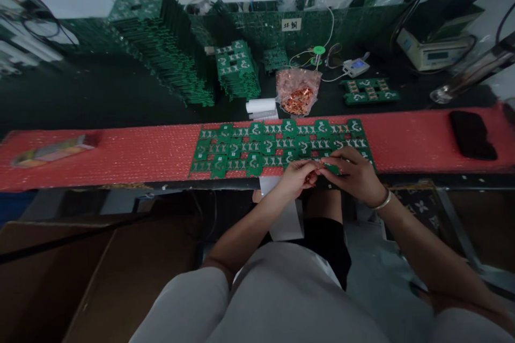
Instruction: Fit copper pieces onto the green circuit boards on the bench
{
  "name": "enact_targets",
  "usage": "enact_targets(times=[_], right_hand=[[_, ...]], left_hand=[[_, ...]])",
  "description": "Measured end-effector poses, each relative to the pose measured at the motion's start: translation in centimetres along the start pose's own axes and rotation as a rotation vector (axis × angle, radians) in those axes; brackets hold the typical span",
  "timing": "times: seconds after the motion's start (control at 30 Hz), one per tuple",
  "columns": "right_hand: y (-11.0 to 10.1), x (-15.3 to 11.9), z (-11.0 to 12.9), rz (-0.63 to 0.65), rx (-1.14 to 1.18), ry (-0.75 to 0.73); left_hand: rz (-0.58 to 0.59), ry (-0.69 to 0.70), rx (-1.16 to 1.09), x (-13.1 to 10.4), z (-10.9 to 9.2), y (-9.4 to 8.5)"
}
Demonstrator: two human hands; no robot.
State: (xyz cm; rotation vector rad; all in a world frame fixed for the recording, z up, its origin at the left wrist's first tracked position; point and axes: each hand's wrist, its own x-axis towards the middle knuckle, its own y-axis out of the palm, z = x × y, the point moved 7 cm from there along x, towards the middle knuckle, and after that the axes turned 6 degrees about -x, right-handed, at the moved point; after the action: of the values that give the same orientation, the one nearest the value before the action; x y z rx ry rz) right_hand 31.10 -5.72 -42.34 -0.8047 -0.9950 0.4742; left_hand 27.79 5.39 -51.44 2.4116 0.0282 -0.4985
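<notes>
A row of green circuit boards (245, 147) lies side by side on a strip of pink bubble wrap (140, 155) along the bench edge. Over the front edge of these boards, my left hand (296, 178) is closed, with small copper pieces (311, 178) showing between its curled fingers. My right hand (354, 174) meets it fingertip to fingertip in a pinch; whatever it grips is too small to make out. Orange-copper parts show on a board at the right end of the row. Behind the boards stands a clear bag (298, 91) of copper pieces.
Tall stacks of green boards (161, 43) and a shorter stack (237, 69) stand at the back left. Farther right are a board with copper parts (370, 91), a scale (436, 53) and a black pouch (472, 135). A white roll (260, 105) sits beside the bag.
</notes>
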Motion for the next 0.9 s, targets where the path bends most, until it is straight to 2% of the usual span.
enact_targets(times=[0.1, 0.3, 0.53, 0.63, 0.73, 0.9], right_hand=[[0.1, -0.2, -0.2, -0.042, 0.113, 0.075], [0.6, -1.3, -0.6, -0.035, 0.198, 0.199], [0.3, -2.2, 0.1, -0.086, 0.172, 0.167], [-0.2, -2.5, 0.0, -0.116, 0.154, 0.155], [-0.5, -3.1, -2.9, -0.072, 0.102, 0.209], [-0.6, -4.2, -11.8, 0.06, -0.101, 0.249]], left_hand=[[0.068, -0.019, -0.035, 0.0, -0.1, 0.3], [0.041, -0.025, -0.006, -0.2, 0.4, -0.4], [0.042, -0.027, 0.049, 0.2, 1.2, -0.3], [0.008, -0.032, 0.085, 0.3, 1.3, -0.3], [-0.038, -0.033, 0.084, 0.2, 1.3, -0.5], [-0.053, -0.022, 0.075, 0.1, 1.2, -0.2]])
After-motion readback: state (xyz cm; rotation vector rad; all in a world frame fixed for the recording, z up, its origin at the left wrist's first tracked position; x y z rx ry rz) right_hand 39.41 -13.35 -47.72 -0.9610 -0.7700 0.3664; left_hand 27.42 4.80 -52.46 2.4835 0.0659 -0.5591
